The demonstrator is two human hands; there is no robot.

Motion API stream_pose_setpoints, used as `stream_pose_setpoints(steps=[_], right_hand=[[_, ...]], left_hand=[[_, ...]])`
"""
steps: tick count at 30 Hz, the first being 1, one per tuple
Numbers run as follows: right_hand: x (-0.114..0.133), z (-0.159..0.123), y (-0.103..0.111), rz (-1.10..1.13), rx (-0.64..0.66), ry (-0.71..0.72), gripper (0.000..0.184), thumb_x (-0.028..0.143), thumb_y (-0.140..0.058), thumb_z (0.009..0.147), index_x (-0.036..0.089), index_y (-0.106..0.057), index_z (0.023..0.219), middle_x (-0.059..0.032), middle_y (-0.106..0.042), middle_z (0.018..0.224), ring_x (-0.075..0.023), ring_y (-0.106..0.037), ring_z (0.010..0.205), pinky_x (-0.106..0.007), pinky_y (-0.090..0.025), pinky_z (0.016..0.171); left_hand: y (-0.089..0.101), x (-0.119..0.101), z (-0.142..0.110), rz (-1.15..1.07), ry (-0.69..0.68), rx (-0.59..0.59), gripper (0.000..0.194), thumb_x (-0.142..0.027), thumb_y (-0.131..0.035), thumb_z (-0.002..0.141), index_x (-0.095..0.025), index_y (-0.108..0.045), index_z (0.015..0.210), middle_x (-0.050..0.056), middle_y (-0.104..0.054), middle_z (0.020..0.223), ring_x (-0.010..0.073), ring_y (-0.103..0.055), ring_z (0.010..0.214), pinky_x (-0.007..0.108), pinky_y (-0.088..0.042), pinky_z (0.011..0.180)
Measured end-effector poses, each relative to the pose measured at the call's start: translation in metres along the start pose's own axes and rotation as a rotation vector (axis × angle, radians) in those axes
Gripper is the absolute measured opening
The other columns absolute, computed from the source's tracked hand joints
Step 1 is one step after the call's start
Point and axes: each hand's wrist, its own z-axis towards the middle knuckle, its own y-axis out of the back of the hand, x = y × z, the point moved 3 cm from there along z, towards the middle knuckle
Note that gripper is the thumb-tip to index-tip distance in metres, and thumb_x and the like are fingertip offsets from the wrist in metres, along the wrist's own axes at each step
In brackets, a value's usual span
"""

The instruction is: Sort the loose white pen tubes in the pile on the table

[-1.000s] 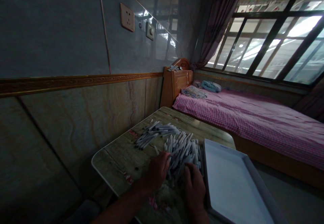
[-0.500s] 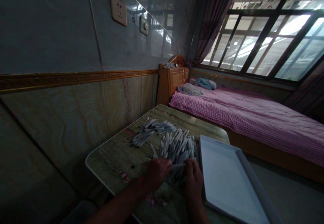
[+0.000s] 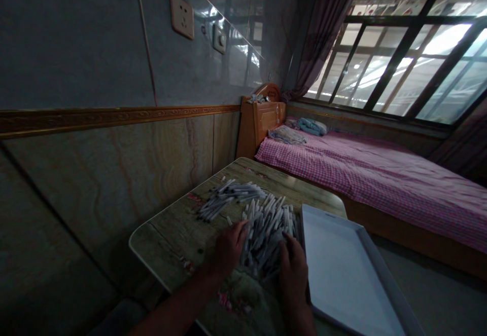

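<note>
Lying jumbled, a heap of slender whitish pen-like sticks [image 3: 267, 224] is sitting between the bare left hand [image 3: 229, 247] at its eight o'clock and bare right hand [image 3: 294, 265] at five; whether fingers [image 3: 239, 230] are clamping any, I cannot tell. A dark-tipped bunch [image 3: 228, 196] is lying at ten, a shallow white rectangular tray [image 3: 352, 267] at four. A wood-patterned table [image 3: 167, 239] is bearing both piles.

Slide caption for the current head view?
Left hand and right hand at a heap of pen-like sticks on a table, beside a tray.

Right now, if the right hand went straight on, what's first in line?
Probably the nearer heap of slim whitish pen-like sticks, directly ahead of the right hand; contact is unclear.
</note>
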Motion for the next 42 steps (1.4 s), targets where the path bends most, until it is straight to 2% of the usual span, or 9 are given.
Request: stream_pose_setpoints(steps=[4,7,14,21,26,29,33,38,42], right_hand=[[-0.001,-0.003,-0.002,-0.076,-0.026,0.101,0.049,0.053,-0.049,0.092,0.017,-0.06,0.124,-0.0127,-0.069,0.112,-0.0255,-0.062,0.103,-0.041,-0.046,0.091],[0.001,-0.005,-0.002,-0.114,-0.021,0.169,0.044,0.048,-0.045,0.095,0.017,-0.061,0.122,-0.0132,-0.068,0.115,-0.0257,-0.061,0.106,-0.041,-0.046,0.092],[0.006,-0.013,-0.005,-0.137,0.007,0.261,0.035,0.039,-0.043,0.097,0.019,-0.064,0.116,-0.0106,-0.069,0.109,-0.024,-0.062,0.102,-0.041,-0.048,0.089],[0.005,-0.015,-0.009,-0.158,0.041,0.271,0.032,0.037,-0.044,0.096,0.021,-0.067,0.111,-0.0097,-0.07,0.105,-0.0242,-0.063,0.1,-0.039,-0.049,0.087],[0.004,-0.014,-0.007,-0.135,0.009,0.27,0.033,0.038,-0.043,0.096,0.021,-0.067,0.111,-0.0096,-0.07,0.105,-0.0246,-0.063,0.1,-0.04,-0.049,0.088],[0.004,-0.014,-0.007,-0.12,0.013,0.264,0.033,0.038,-0.042,0.096,0.021,-0.067,0.111,-0.0096,-0.07,0.105,-0.0246,-0.063,0.1,-0.04,-0.049,0.088],[0.004,-0.014,-0.007,-0.106,0.011,0.254,0.033,0.039,-0.042,0.097,0.021,-0.067,0.11,-0.0095,-0.069,0.104,-0.0242,-0.063,0.099,-0.04,-0.049,0.088],[0.003,-0.013,-0.009,-0.106,0.014,0.273,0.032,0.038,-0.043,0.098,0.021,-0.066,0.111,-0.0089,-0.07,0.103,-0.0236,-0.063,0.098,-0.038,-0.049,0.086],[0.003,-0.014,-0.01,-0.116,0.007,0.3,0.03,0.034,-0.043,0.098,0.022,-0.066,0.111,-0.0082,-0.07,0.104,-0.0232,-0.064,0.098,-0.037,-0.05,0.085]], left_hand=[[-0.004,-0.003,0.0,0.025,-0.129,0.044,0.041,-0.02,-0.043,0.09,-0.022,-0.06,0.127,0.012,-0.07,0.118,0.024,-0.065,0.113,0.041,-0.051,0.098],[-0.006,-0.004,0.0,0.028,-0.208,0.093,0.044,-0.021,-0.045,0.091,-0.021,-0.054,0.135,0.013,-0.064,0.128,0.024,-0.059,0.122,0.041,-0.048,0.105],[-0.007,0.024,0.004,0.268,-0.077,-0.179,0.042,-0.032,-0.046,0.095,-0.019,-0.054,0.134,0.018,-0.058,0.134,0.0327,-0.051,0.129,0.055,-0.041,0.107],[-0.017,0.019,0.003,0.184,-0.123,0.159,0.049,-0.035,-0.047,0.093,-0.022,-0.05,0.141,0.014,-0.054,0.144,0.0282,-0.047,0.135,0.049,-0.039,0.112],[-0.009,0.017,0.008,-0.017,-0.04,0.141,0.049,-0.038,-0.046,0.093,-0.022,-0.052,0.138,0.012,-0.055,0.145,0.0252,-0.048,0.136,0.046,-0.036,0.115],[-0.005,0.026,0.02,-0.136,0.091,0.05,0.046,-0.036,-0.041,0.093,-0.021,-0.057,0.133,0.011,-0.06,0.141,0.0235,-0.053,0.132,0.042,-0.042,0.111],[0.0,0.036,0.052,-0.062,0.161,-0.016,0.04,-0.028,-0.039,0.093,-0.019,-0.063,0.124,0.012,-0.068,0.128,0.023,-0.061,0.122,0.039,-0.048,0.103],[0.002,0.036,0.101,0.164,0.112,0.044,0.031,-0.012,-0.049,0.084,-0.018,-0.068,0.109,0.011,-0.07,0.115,0.0227,-0.064,0.111,0.038,-0.047,0.1],[-0.006,0.029,0.121,0.354,0.035,0.166,0.027,-0.004,-0.053,0.081,-0.017,-0.07,0.097,0.014,-0.07,0.11,0.025,-0.063,0.11,0.039,-0.045,0.101]])
